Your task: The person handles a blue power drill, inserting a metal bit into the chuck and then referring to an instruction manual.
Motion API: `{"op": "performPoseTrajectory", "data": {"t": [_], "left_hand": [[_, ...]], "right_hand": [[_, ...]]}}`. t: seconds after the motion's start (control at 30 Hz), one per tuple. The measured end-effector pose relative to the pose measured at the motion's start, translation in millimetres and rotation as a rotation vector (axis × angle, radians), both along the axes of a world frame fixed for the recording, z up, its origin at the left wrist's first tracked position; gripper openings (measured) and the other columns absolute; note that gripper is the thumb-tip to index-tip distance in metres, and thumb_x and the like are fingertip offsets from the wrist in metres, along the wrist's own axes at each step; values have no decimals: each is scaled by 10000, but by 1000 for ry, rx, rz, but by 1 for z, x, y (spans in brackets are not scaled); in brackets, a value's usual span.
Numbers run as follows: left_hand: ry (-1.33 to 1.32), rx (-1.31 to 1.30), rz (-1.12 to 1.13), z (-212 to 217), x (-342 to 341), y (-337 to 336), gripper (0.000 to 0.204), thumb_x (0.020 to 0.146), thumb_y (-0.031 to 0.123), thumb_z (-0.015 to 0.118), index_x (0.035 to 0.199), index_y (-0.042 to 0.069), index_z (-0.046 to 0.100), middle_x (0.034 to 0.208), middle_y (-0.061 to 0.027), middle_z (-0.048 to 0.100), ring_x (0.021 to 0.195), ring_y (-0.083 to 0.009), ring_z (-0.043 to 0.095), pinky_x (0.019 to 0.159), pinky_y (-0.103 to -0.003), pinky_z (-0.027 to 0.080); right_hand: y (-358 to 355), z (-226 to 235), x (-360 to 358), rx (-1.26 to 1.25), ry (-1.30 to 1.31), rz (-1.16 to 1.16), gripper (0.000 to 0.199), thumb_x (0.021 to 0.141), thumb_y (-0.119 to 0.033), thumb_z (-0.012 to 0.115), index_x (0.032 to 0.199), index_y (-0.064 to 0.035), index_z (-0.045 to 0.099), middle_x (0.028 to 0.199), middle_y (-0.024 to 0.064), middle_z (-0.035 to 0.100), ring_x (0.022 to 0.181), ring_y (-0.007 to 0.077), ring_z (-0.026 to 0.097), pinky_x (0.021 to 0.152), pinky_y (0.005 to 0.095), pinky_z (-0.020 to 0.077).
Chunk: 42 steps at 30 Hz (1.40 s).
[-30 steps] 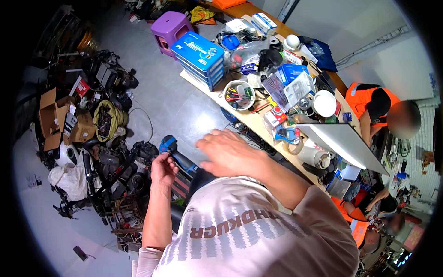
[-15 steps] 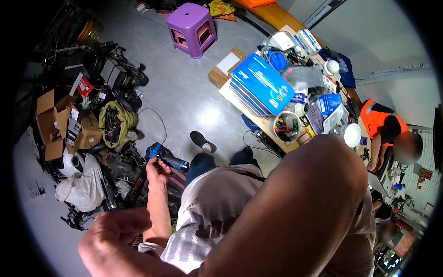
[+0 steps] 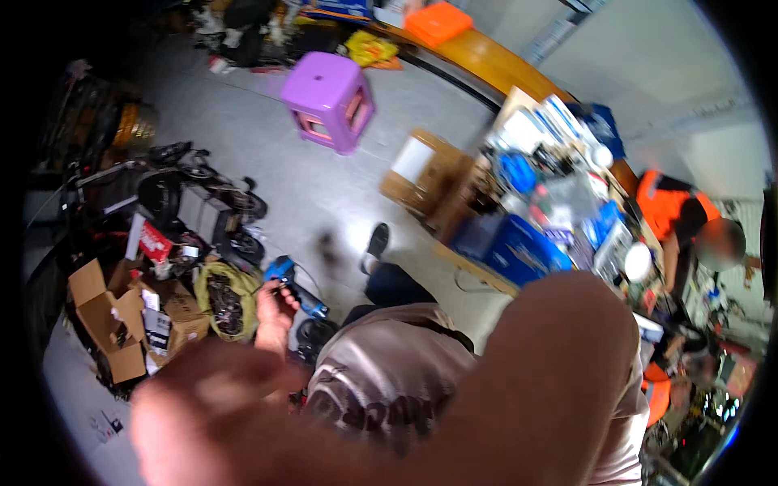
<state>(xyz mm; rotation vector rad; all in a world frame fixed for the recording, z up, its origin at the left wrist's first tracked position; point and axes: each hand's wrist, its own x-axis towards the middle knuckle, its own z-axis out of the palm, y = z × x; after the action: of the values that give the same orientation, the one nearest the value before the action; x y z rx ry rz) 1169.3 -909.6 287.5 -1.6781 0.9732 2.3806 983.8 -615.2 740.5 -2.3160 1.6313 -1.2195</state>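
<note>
A blue and black cordless drill is gripped in my left hand, low on the left beside my knee. My right hand is up close in the lower left, with the forearm crossing in front of my body. Motion smears its fingers, and whether they hold anything cannot be made out. Nearest to the drill is an olive sack full of dark parts.
Open cardboard boxes and bike parts crowd the left. A purple stool stands ahead, near a carton. At right, a cluttered table bears blue boxes; beyond it is a person in an orange vest.
My view has swung, so the stool, table and boxes sit lower in the picture. My feet have shifted as in a step. The drill stays in my left hand; my right hand is more blurred.
</note>
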Motion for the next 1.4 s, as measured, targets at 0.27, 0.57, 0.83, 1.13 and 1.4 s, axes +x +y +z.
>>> {"op": "performPoseTrajectory", "data": {"t": [0.27,0.57,0.83,1.13,1.4], "left_hand": [[43,0,-64,34,-189,-32,187,913,287,643,790,167,569,664,20,561,595,-161,530,576,-353,459],[241,323,-612,145,-369,21,163,942,251,613,828,145,566,644,-5,524,545,-184,496,566,-381,454],[440,317,-1436,238,-481,77,94,965,131,626,952,44,659,701,-70,627,593,-171,599,577,-298,482],[815,54,-1577,292,-591,170,168,1019,161,648,917,31,675,716,-53,640,583,-120,583,545,-255,472],[897,-184,-1870,240,-700,325,198,1007,195,685,870,58,639,697,-34,628,553,-108,569,520,-247,443]], "right_hand": [[-41,-73,-119,401,-432,-567,260,924,-258,710,921,-5,654,951,158,710,941,361,720,795,449,574],[-43,-250,-157,627,-1011,-1181,826,844,-423,820,1458,47,530,1359,256,660,1333,383,596,1136,452,455],[-57,-248,-184,-322,-1644,-1021,209,875,-17,730,1083,-10,706,1003,59,758,958,162,685,901,337,545],[28,-190,-166,-620,-1008,-1890,401,861,-118,874,1198,-21,681,999,71,700,916,191,665,831,344,548],[65,-197,-150,-1048,-1338,-2008,508,861,-63,842,1312,15,621,1037,74,728,906,186,698,849,350,569]]}}
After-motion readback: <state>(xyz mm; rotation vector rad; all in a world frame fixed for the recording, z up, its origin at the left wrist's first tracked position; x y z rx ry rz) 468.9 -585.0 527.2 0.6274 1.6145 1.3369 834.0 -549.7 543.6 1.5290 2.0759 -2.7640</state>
